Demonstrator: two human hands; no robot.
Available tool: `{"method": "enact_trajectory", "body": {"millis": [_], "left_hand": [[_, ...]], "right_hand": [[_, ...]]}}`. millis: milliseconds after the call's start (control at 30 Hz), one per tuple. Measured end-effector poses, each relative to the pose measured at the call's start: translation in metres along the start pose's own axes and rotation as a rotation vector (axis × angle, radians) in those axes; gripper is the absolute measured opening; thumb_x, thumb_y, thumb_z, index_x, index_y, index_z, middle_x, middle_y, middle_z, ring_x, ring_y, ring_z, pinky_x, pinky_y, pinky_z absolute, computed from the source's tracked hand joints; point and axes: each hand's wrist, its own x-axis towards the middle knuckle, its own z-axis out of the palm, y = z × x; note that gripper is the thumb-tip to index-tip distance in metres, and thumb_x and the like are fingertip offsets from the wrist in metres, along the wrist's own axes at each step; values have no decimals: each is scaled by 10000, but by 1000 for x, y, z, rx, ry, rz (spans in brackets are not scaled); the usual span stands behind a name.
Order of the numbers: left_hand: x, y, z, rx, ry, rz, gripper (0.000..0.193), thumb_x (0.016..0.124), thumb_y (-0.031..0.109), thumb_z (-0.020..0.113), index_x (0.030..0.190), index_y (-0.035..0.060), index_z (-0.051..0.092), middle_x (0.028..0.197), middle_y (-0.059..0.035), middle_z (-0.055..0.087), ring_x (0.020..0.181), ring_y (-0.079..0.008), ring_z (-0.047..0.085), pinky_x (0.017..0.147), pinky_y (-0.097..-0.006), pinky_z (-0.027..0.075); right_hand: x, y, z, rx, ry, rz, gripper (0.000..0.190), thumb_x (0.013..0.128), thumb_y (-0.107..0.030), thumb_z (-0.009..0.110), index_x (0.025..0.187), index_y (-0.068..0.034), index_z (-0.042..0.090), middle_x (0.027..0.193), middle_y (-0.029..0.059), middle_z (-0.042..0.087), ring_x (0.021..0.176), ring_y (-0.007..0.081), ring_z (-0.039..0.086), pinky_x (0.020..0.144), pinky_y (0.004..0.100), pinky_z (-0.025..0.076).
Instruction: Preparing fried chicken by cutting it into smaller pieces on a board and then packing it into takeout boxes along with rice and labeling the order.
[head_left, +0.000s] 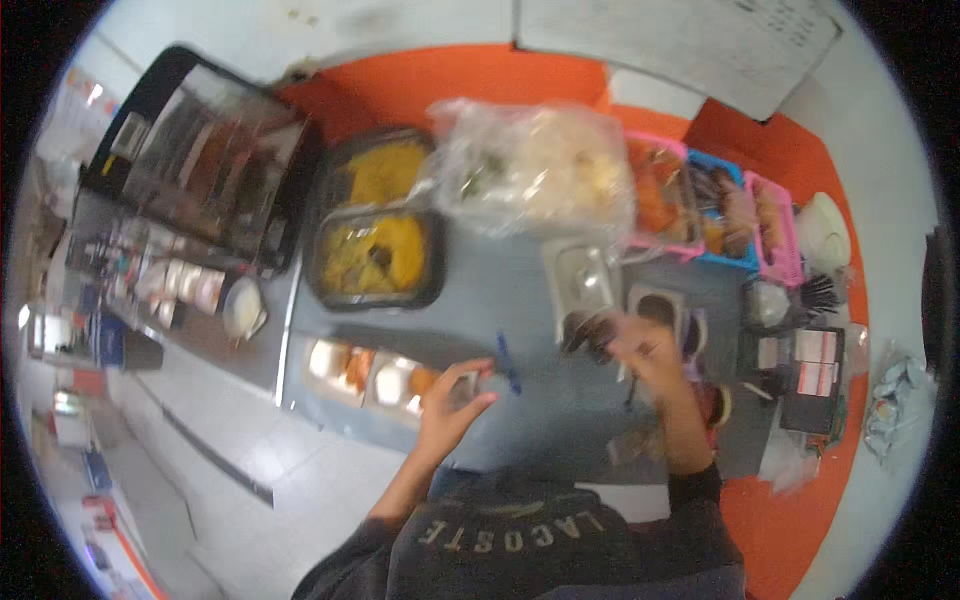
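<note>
My left hand (454, 409) is over the near part of the grey table, thumb and fingers apart, with nothing seen between them. It is beside two open food boxes (397, 386) holding something white and orange-brown pieces. A blue pen-like item (508, 364) lies just right of its fingertips. My right hand (649, 352) is blurred, at dark brown items (589, 334) on the near end of a metal tray (585, 281); whether it holds one is not clear. A round container with dark contents (656, 309) stands just beyond that hand.
Two black trays of yellow food (375, 259) stand at the left back, beside a clear plastic bag (532, 172). Pink (697, 244) and blue baskets (731, 255) hold food at the right back. A black glass-fronted case (210, 165) stands far left. A dark box (814, 405) lies at right.
</note>
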Motion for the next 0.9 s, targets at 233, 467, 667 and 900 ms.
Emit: {"method": "enact_trajectory", "body": {"millis": [233, 467, 667, 900], "left_hand": [[-59, -60, -95, 31, -85, -315, 208, 805, 188, 618, 926, 19, 629, 830, -43, 628, 782, -107, 547, 703, -243, 437], [-51, -94, -212, 320, -40, -80, 153, 831, 109, 547, 919, 11, 623, 817, -73, 629, 740, -123, 559, 672, -248, 438], [4, -116, -290, 436, -169, 245, 158, 832, 21, 483, 949, 10, 589, 914, -78, 618, 844, -165, 567, 716, -282, 438], [-26, -91, -224, 198, -387, -159, 432, 825, 94, 500, 1201, 37, 295, 1092, -175, 447, 957, -242, 530, 785, -359, 440]], "right_hand": [[-52, -16, 223, 310, -333, 171, 190, 804, -122, 594, 914, 32, 614, 930, 127, 627, 791, 155, 603, 689, 287, 493], [-32, -5, 332, 11, 119, 253, 188, 836, -108, 549, 929, 50, 590, 877, 133, 614, 755, 178, 609, 634, 278, 494], [-50, 16, 321, -142, 448, 146, 160, 800, -86, 567, 927, 10, 588, 882, 122, 605, 787, 217, 588, 689, 307, 463], [-12, 96, 232, -678, 528, 220, 306, 797, -100, 544, 1100, -71, 514, 898, 162, 576, 832, 333, 560, 733, 379, 447]]}}
